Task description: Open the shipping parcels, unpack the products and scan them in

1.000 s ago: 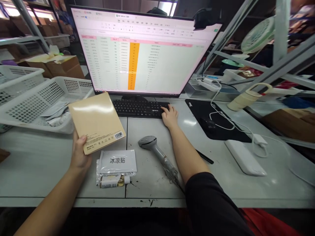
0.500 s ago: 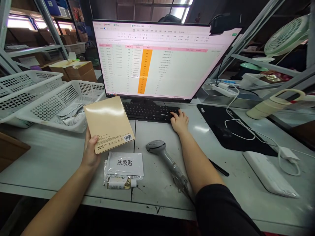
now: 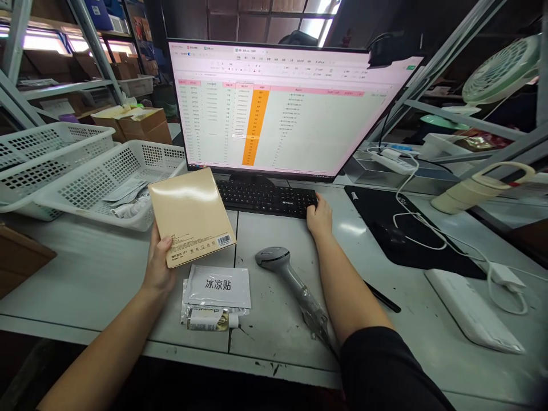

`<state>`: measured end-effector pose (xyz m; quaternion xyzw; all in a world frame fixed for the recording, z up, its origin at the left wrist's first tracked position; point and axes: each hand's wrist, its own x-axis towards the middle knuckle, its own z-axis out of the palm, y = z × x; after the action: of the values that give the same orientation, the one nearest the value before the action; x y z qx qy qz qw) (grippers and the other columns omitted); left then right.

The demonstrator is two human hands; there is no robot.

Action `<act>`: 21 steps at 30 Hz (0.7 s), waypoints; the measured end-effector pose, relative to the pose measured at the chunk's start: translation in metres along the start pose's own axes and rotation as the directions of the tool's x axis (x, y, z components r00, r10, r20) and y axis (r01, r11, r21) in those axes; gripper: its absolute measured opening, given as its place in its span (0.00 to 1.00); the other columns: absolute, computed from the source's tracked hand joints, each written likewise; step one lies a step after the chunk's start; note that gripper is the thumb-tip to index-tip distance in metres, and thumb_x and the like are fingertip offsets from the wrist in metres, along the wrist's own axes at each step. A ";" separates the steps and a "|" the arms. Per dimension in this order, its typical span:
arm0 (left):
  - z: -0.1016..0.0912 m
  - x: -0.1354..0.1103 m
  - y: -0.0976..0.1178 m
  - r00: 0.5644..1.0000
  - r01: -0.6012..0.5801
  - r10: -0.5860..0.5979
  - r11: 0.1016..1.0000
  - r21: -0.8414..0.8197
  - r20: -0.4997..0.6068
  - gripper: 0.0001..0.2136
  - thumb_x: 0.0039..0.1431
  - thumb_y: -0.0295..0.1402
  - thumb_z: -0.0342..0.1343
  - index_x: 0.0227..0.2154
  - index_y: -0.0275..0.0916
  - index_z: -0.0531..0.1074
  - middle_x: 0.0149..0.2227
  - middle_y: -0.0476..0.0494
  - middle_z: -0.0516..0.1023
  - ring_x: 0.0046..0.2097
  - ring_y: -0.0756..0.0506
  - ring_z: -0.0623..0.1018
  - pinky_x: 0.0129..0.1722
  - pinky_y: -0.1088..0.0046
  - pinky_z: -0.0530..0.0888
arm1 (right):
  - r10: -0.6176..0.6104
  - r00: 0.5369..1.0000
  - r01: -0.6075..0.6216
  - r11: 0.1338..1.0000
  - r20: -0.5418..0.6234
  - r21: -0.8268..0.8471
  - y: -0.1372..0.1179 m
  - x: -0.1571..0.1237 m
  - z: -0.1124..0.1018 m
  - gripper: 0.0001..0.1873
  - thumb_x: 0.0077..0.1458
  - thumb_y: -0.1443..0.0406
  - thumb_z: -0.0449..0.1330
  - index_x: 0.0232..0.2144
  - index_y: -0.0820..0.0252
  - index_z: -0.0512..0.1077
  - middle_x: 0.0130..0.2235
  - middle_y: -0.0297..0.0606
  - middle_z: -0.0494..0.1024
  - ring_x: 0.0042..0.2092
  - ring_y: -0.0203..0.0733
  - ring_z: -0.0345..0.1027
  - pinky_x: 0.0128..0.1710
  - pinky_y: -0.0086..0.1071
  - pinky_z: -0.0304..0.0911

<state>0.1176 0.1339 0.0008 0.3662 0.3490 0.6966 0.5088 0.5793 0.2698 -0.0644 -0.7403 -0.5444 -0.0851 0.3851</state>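
On desk (image 3: 85, 274), right hand (image 3: 320, 216) seemingly covers keyboard (image 3: 265, 198) corner.

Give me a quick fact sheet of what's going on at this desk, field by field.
Left hand: grips a tan box by its lower corner, lifted off the table
Right hand: rests on the right end of the keyboard
Monitor: shows a spreadsheet
Between the arms: scanner, white pouch, small tube, lying on the table
Left side: white basket holding packets
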 end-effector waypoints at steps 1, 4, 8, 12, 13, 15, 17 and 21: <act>0.000 0.000 0.000 1.000 -0.001 0.001 1.000 0.004 0.000 0.28 0.57 0.41 0.62 0.62 0.50 0.71 0.61 0.45 0.77 0.62 0.37 0.76 0.54 0.62 0.80 | 0.001 1.000 -0.001 1.000 0.001 0.002 0.000 0.000 0.000 0.33 0.58 0.63 0.46 0.64 0.66 0.65 0.62 0.55 0.73 0.62 0.57 0.66 0.64 0.55 0.60; 0.000 0.000 0.000 1.000 -0.006 0.006 1.000 0.011 0.002 0.27 0.57 0.42 0.62 0.61 0.49 0.71 0.61 0.44 0.76 0.63 0.36 0.75 0.55 0.61 0.80 | 0.007 1.000 -0.007 1.000 0.007 0.006 0.000 0.000 -0.001 0.34 0.57 0.64 0.46 0.64 0.66 0.65 0.62 0.54 0.74 0.62 0.57 0.66 0.65 0.55 0.60; -0.001 0.000 0.001 1.000 0.004 -0.004 1.000 0.012 0.001 0.27 0.58 0.41 0.62 0.61 0.50 0.71 0.62 0.44 0.76 0.63 0.37 0.75 0.56 0.61 0.79 | 0.021 1.000 -0.021 1.000 0.016 0.014 0.001 0.000 -0.001 0.34 0.58 0.63 0.46 0.65 0.66 0.65 0.62 0.55 0.74 0.62 0.58 0.67 0.64 0.55 0.60; -0.001 0.000 0.001 1.000 0.011 -0.011 1.000 0.020 0.011 0.27 0.58 0.42 0.62 0.61 0.51 0.70 0.63 0.45 0.75 0.64 0.36 0.74 0.57 0.60 0.79 | 0.028 0.999 -0.028 0.999 0.024 0.020 0.001 0.000 -0.001 0.35 0.57 0.63 0.46 0.65 0.68 0.65 0.62 0.56 0.73 0.62 0.58 0.66 0.65 0.56 0.59; -0.001 0.000 0.001 1.000 0.007 -0.007 1.000 0.022 0.010 0.27 0.58 0.42 0.62 0.61 0.50 0.70 0.63 0.45 0.75 0.64 0.36 0.74 0.57 0.60 0.79 | 0.029 0.999 -0.030 0.999 0.026 0.021 0.001 0.000 -0.001 0.35 0.57 0.63 0.46 0.65 0.68 0.65 0.62 0.56 0.73 0.62 0.58 0.66 0.66 0.56 0.59; -0.001 0.000 0.001 1.000 0.005 -0.005 1.000 0.023 0.007 0.27 0.58 0.43 0.63 0.61 0.50 0.71 0.63 0.45 0.75 0.64 0.36 0.74 0.57 0.60 0.79 | 0.029 0.999 -0.030 0.999 0.027 0.023 0.001 0.000 -0.001 0.35 0.57 0.63 0.46 0.65 0.68 0.65 0.62 0.56 0.73 0.62 0.58 0.66 0.66 0.55 0.58; 0.000 0.000 0.001 1.000 0.005 -0.005 1.000 0.019 0.011 0.27 0.58 0.42 0.63 0.61 0.50 0.71 0.63 0.45 0.75 0.64 0.37 0.74 0.57 0.61 0.79 | 0.027 0.999 -0.028 0.999 0.025 0.025 0.002 0.000 0.000 0.34 0.58 0.64 0.46 0.65 0.66 0.65 0.62 0.55 0.73 0.62 0.57 0.66 0.66 0.55 0.58; 0.002 0.000 0.001 1.000 -0.016 0.016 1.000 0.020 0.022 0.27 0.58 0.42 0.62 0.61 0.50 0.71 0.62 0.45 0.75 0.63 0.37 0.74 0.57 0.61 0.79 | 0.029 0.999 -0.030 0.999 0.020 0.028 0.002 0.000 0.000 0.33 0.58 0.64 0.46 0.64 0.66 0.65 0.62 0.55 0.73 0.62 0.58 0.66 0.65 0.56 0.59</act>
<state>0.1184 0.1339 0.0026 0.3818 0.3474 0.6929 0.5034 0.5810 0.2696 -0.0653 -0.7435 -0.5385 -0.0642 0.3914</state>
